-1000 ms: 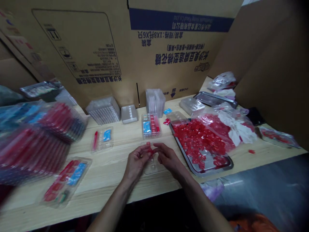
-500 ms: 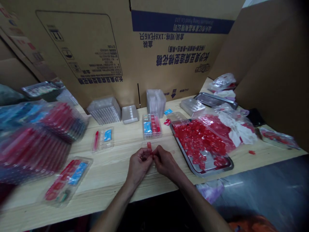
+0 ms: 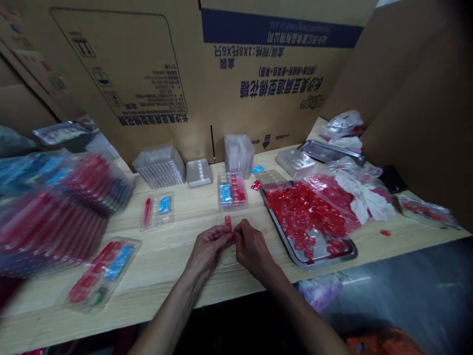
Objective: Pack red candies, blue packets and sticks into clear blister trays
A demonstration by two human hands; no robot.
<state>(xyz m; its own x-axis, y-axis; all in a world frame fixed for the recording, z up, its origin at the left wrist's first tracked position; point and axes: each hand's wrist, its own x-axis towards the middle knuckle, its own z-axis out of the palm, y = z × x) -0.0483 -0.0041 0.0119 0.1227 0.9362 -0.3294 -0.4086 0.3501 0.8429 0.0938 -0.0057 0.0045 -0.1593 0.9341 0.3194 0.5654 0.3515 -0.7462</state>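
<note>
Fingertips [image 3: 240, 228] of both hands meet near the middle of the light wood bench [image 3: 166, 261] on my feed. The left hand [image 3: 209, 246] and right hand [image 3: 253, 249] are held narrow, pinching a small red piece [image 3: 233, 238] between them. Just above it, a second red piece [image 3: 228, 223] lies at the far end of a clear blister tray [image 3: 229, 259], which sits flat under the hands.

Directly beyond that is a filled blister tray [image 3: 232, 192] with red and blue contents. To the right, a steel tray [image 3: 291, 249] holds a heap of red pieces [image 3: 303, 212], with a clear bag [image 3: 364, 202] of red pieces and white material lying against it. A second steel tray [image 3: 328, 153] sits at the upper right.

Stacks of empty clear trays [image 3: 158, 167] stand along the back of the bench, in front of an upside-down printed cardboard sheet [image 3: 266, 88]. A blurred pile of filled trays [image 3: 55, 222] takes up the left of the frame, and a single filled tray [image 3: 101, 273] lies at the lower left. Nearer the centre, a partly filled tray [image 3: 157, 211] shows a red stick and a blue packet.
</note>
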